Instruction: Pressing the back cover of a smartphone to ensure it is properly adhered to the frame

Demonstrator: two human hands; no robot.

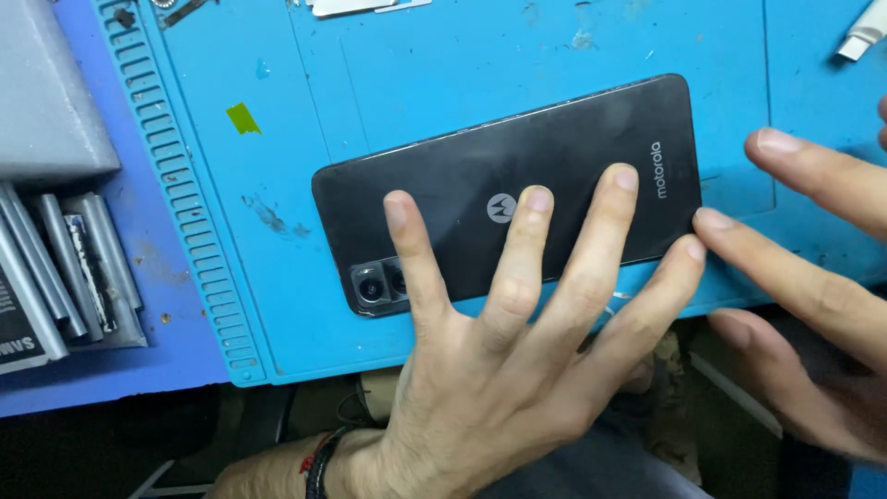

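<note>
A dark grey smartphone [480,162] lies back-up on a blue work mat [323,83], its camera cluster at the lower left corner. My left hand [499,360] rests flat on it with fingers spread, several fingertips pressing the back cover. My right hand [813,305] comes in from the right with fingers apart; one fingertip touches the phone's lower right corner, the others hover above the mat. Neither hand grips anything.
The mat has a ribbed left rim [185,203]. Left of it lie several flat grey phone batteries [65,268] and a grey box [42,92]. A yellow-green tape scrap [243,117] sticks to the mat. A white tool tip [864,37] lies top right.
</note>
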